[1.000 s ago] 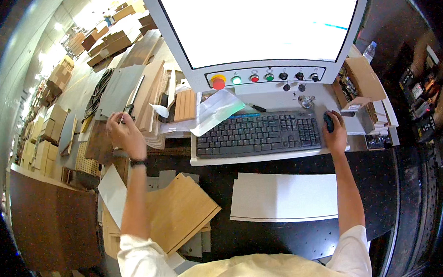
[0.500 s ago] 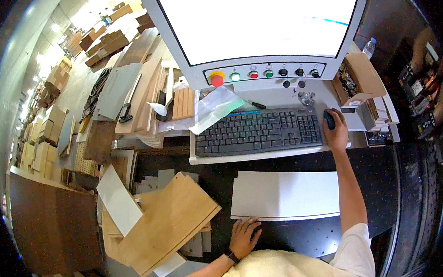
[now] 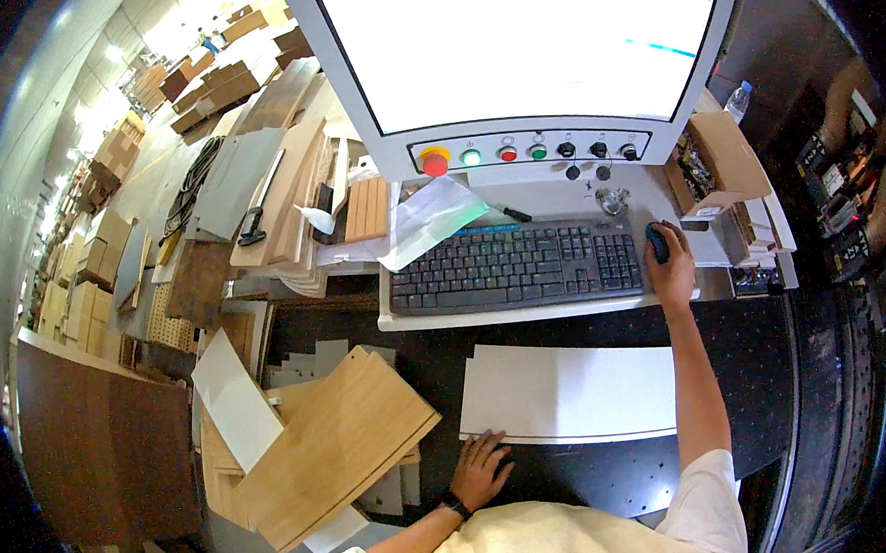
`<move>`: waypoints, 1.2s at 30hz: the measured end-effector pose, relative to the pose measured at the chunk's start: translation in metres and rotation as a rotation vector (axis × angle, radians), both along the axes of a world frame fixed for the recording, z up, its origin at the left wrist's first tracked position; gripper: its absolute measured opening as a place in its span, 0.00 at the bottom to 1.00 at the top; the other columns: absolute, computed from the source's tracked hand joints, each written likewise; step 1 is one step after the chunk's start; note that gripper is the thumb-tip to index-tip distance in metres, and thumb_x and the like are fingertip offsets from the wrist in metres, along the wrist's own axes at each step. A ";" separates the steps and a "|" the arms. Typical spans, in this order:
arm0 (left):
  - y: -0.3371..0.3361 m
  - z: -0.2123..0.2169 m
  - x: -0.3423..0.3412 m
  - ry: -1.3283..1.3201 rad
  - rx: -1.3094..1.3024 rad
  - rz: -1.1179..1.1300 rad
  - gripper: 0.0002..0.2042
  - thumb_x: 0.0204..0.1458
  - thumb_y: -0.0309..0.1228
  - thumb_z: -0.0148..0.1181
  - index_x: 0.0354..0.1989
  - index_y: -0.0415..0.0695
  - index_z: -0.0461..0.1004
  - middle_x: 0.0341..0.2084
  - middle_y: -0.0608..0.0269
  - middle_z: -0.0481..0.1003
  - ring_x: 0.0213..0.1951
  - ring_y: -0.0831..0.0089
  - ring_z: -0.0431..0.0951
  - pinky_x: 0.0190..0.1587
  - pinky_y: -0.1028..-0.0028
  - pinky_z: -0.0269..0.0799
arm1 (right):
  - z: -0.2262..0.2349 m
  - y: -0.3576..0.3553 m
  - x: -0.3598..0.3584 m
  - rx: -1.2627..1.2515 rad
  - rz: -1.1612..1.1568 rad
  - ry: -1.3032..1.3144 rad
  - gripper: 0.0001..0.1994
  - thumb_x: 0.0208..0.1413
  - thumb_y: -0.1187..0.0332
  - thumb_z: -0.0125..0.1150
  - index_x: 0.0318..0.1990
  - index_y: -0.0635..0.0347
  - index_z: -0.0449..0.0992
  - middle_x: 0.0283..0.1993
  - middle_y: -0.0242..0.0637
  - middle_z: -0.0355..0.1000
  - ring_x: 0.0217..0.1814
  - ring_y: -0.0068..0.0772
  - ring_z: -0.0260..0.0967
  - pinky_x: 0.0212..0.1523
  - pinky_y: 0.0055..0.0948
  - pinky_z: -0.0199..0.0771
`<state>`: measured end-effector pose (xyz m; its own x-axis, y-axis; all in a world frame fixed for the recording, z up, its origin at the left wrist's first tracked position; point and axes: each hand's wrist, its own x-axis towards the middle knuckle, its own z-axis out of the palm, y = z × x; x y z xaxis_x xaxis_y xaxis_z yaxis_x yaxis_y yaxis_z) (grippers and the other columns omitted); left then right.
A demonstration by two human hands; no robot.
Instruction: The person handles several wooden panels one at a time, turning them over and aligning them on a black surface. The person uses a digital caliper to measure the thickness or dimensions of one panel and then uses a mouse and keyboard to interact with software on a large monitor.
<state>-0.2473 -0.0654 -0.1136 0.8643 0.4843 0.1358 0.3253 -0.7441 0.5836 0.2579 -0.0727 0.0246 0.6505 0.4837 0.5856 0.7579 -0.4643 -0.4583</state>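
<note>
My right hand (image 3: 671,265) rests on a dark computer mouse (image 3: 658,242) to the right of a black keyboard (image 3: 515,266) on a pale shelf under a large bright monitor (image 3: 531,42). My left hand (image 3: 480,467) lies flat, fingers spread, on the dark work table at the near left corner of a white rectangular panel (image 3: 569,390). It holds nothing. A black band sits on that wrist.
A control strip (image 3: 532,153) with a red stop button and coloured buttons runs below the screen. Light wood boards (image 3: 332,448) and white offcuts pile at the left. Cardboard boxes (image 3: 723,162) stand right of the keyboard. Stacked panels fill the far left.
My left hand came down from the wood pieces at the left to the near table edge, then shifted right onto the white panel's corner. My right hand stayed on the mouse.
</note>
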 end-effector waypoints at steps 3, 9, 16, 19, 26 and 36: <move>0.001 0.003 0.001 -0.018 -0.009 0.011 0.15 0.61 0.38 0.66 0.52 0.46 0.77 0.67 0.58 0.70 0.71 0.54 0.66 0.74 0.48 0.57 | 0.004 0.002 -0.005 -0.001 0.000 0.013 0.16 0.58 0.73 0.67 0.55 0.59 0.80 0.59 0.48 0.77 0.61 0.55 0.75 0.62 0.42 0.75; 0.001 -0.001 0.002 0.028 -0.004 -0.005 0.16 0.61 0.38 0.65 0.53 0.45 0.77 0.67 0.57 0.70 0.70 0.54 0.66 0.73 0.47 0.57 | -0.015 -0.004 0.012 0.029 -0.033 0.029 0.17 0.58 0.72 0.68 0.55 0.57 0.80 0.60 0.47 0.77 0.62 0.55 0.75 0.62 0.43 0.75; 0.001 0.007 0.004 0.032 -0.002 0.012 0.14 0.60 0.37 0.66 0.51 0.45 0.79 0.66 0.58 0.71 0.70 0.54 0.66 0.74 0.47 0.57 | -0.005 0.000 0.002 -0.026 -0.066 0.099 0.20 0.56 0.73 0.66 0.57 0.58 0.78 0.62 0.49 0.75 0.63 0.58 0.73 0.63 0.44 0.75; 0.001 0.004 0.003 0.026 0.000 0.018 0.13 0.60 0.37 0.66 0.50 0.46 0.79 0.66 0.59 0.71 0.70 0.55 0.66 0.74 0.47 0.57 | -0.005 -0.002 0.003 -0.002 -0.044 0.072 0.20 0.56 0.73 0.66 0.57 0.56 0.78 0.63 0.50 0.74 0.63 0.58 0.73 0.63 0.44 0.75; 0.000 0.005 0.003 0.033 -0.008 0.023 0.14 0.59 0.37 0.67 0.51 0.47 0.80 0.66 0.61 0.71 0.70 0.56 0.66 0.74 0.47 0.57 | -0.005 -0.003 0.000 0.024 -0.063 0.065 0.19 0.57 0.71 0.67 0.57 0.57 0.79 0.62 0.48 0.75 0.63 0.56 0.74 0.62 0.43 0.75; -0.001 0.005 0.003 0.045 0.007 0.033 0.13 0.59 0.38 0.68 0.50 0.48 0.81 0.66 0.63 0.72 0.69 0.58 0.67 0.74 0.49 0.57 | 0.002 0.000 -0.004 0.012 -0.084 0.053 0.17 0.59 0.70 0.67 0.55 0.59 0.80 0.61 0.48 0.75 0.62 0.55 0.75 0.63 0.43 0.76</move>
